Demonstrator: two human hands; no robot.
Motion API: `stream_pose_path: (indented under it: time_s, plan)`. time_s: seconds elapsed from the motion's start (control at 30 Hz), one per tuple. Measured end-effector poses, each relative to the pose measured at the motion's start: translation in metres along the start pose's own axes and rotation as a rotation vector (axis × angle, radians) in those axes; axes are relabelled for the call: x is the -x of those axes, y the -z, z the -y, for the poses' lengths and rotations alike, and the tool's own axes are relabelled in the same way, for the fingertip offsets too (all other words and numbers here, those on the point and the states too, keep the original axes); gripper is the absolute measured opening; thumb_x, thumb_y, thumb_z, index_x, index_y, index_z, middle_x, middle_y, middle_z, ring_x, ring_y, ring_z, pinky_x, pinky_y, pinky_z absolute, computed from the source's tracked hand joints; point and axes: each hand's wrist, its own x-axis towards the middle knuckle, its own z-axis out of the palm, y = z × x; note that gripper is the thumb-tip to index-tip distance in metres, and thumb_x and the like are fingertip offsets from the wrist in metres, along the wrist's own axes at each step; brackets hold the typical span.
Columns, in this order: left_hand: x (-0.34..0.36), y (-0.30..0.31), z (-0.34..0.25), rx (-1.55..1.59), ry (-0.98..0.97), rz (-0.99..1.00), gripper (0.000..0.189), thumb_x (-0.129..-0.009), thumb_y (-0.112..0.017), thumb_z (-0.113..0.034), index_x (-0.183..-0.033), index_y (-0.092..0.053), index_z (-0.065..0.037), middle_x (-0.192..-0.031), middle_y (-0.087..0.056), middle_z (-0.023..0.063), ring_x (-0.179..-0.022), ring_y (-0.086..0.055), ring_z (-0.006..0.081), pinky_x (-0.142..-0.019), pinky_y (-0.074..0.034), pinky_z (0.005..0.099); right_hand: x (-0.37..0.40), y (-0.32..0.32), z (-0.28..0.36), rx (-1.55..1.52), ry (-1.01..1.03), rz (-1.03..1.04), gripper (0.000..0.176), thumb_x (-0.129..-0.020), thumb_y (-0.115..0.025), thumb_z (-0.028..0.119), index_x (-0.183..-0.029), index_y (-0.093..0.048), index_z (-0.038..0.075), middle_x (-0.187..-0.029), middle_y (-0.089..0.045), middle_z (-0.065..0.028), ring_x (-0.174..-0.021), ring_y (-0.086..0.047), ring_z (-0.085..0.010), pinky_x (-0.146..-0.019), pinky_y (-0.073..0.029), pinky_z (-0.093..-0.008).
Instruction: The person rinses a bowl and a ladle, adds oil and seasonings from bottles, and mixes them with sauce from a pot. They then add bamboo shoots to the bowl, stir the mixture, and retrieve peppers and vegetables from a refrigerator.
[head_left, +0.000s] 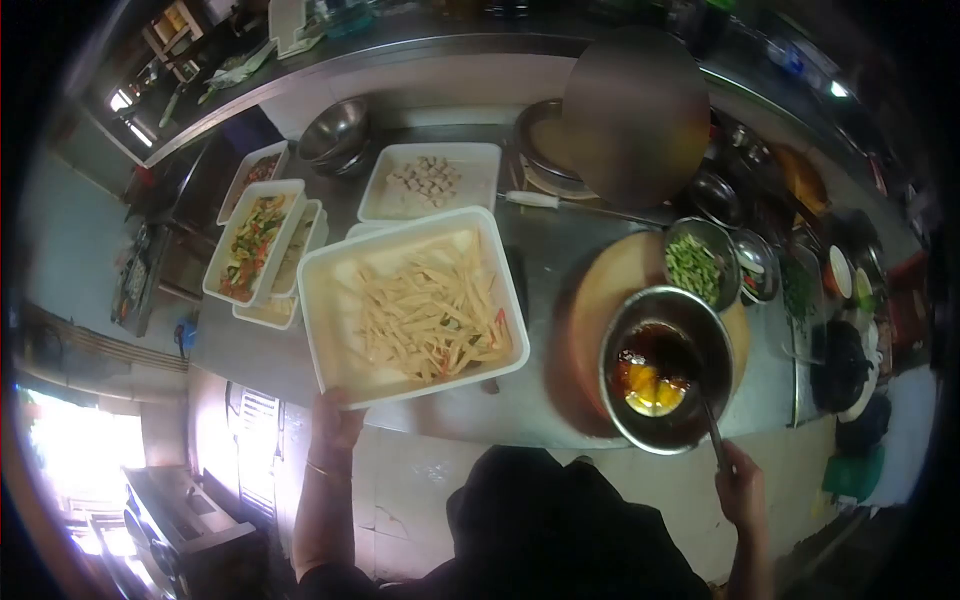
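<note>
My left hand (336,422) grips the near-left corner of a white plastic tray (328,335). Pale, thin strips of food (425,315) lie in it, with a few red and green bits among them. My right hand (741,488) is closed around the handle of a long-handled utensil (713,428). The utensil's other end reaches into a steel mixing bowl (612,385), where its shape cannot be made out. Dark brown liquid and yellow egg yolks (655,390) sit in that bowl, which overlaps a round wooden board (595,300).
Behind the tray stands another white tray (485,175) of pale cubes. More trays with mixed vegetables (255,240) are at left, near stacked steel bowls (335,135). A bowl of chopped greens (693,268) and a white-handled tool (530,199) lie on the steel counter (540,275).
</note>
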Motion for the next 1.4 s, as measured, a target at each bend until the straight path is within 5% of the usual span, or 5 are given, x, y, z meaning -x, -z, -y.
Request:
stream_pose_path:
  time_s: [0.6,0.87,1.1,1.27,1.4]
  plan:
    - [0.134,-0.101,0.12,0.334,0.134,0.363,0.054,-0.073,-0.051,0.007,-0.126,-0.05,0.005,-0.123,-0.057,0.0177,-0.113,-0.056,0.03,-0.1,-0.049,0.0435,-0.05,-0.006,-0.051,0.531,0.354,-0.102,0.044,-0.083,-0.06,0.016,-0.127,-0.059,0.017,-0.1,-0.064,-0.011,-0.088,-0.063,-0.0303,-0.075,-0.051,-0.0383]
    - [0.16,-0.163,0.145,0.148,0.123,0.33,0.054,-0.074,-0.055,0.002,-0.128,-0.05,-0.001,-0.126,-0.056,0.0139,-0.117,-0.054,0.0313,-0.097,-0.051,0.0447,-0.1,-0.011,0.056,-1.386,0.102,0.076,0.053,-0.093,-0.057,0.013,-0.142,-0.038,0.002,-0.129,-0.053,-0.0143,-0.119,-0.05,-0.0208,-0.097,-0.042,-0.0312]
    - [0.153,-0.189,0.097,-0.694,-0.328,0.6,0.046,-0.095,-0.046,-0.031,-0.13,-0.045,0.0,-0.121,-0.055,0.0142,-0.11,-0.057,0.0249,-0.091,-0.052,0.0402,-0.118,-0.035,0.068,-1.389,0.229,0.079,0.049,-0.091,-0.051,-0.002,-0.139,-0.042,0.006,-0.112,-0.059,-0.0064,-0.096,-0.055,-0.0117,-0.08,-0.048,-0.024]
    - [0.093,-0.123,0.069,-0.192,0.148,0.409,0.051,-0.082,-0.054,-0.026,-0.126,-0.049,-0.001,-0.115,-0.06,0.0157,-0.102,-0.06,0.0307,-0.088,-0.051,0.0427,-0.137,-0.068,0.1,-1.275,0.184,0.103,0.039,-0.089,-0.056,0.004,-0.128,-0.052,0.004,-0.105,-0.062,-0.0067,-0.092,-0.059,-0.0163,-0.08,-0.049,-0.0281]
    - [0.105,-0.158,0.073,-0.013,0.197,0.402,0.059,-0.077,-0.052,-0.019,-0.133,-0.043,-0.001,-0.124,-0.055,0.0167,-0.109,-0.057,0.0321,-0.092,-0.05,0.0435,-0.157,-0.064,0.129,-0.166,0.668,-0.553,0.04,-0.079,-0.064,0.017,-0.116,-0.057,0.003,-0.116,-0.059,-0.0186,-0.103,-0.056,-0.0389,-0.092,-0.044,-0.0438]
